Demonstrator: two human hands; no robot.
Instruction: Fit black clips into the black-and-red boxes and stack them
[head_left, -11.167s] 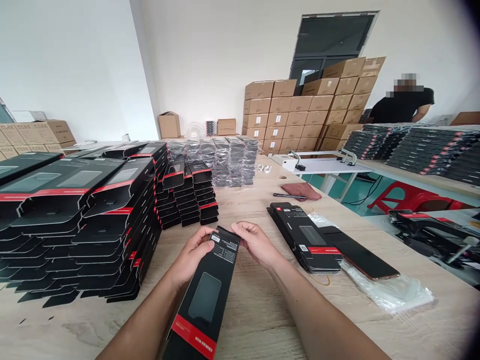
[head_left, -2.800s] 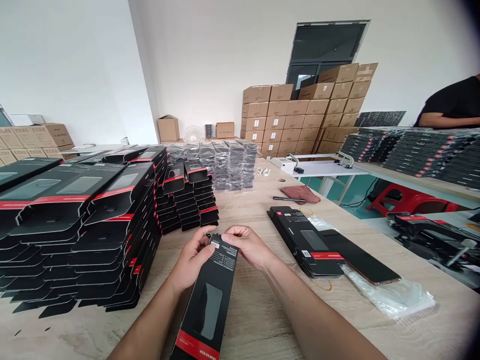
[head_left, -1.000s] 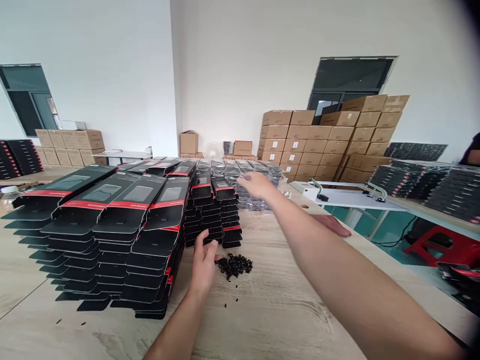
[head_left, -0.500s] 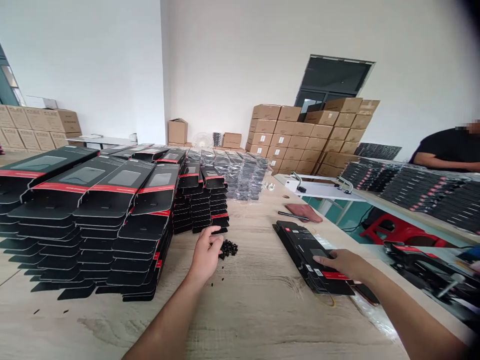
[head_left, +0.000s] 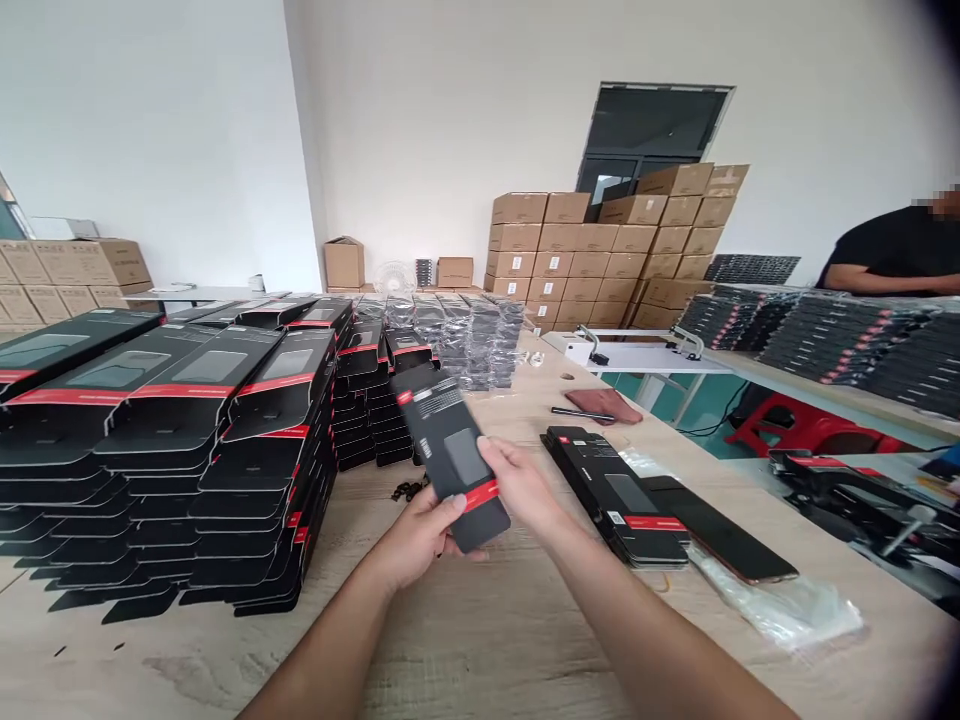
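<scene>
A flat black folding carton with a red band and a grey panel is held up over the table's middle, tilted. My left hand grips its lower left edge, thumb on top. My right hand holds its right edge near the red band. Behind the carton lies a heap of small black parts, partly covered by it. To the right rests a pile of similar flat cartons. Stacks of opened-out black cartons with red bands fill the left side of the table.
Plastic-wrapped stacks stand at the table's far end. A dark phone lies on clear plastic at right, near a brown pouch and a black pen. Brown boxes line the wall. A person is at the far right.
My right hand has brought a flat carton from the right pile to the middle. My left hand has moved from the small black parts to take hold of it. The phone now shows more fully.
</scene>
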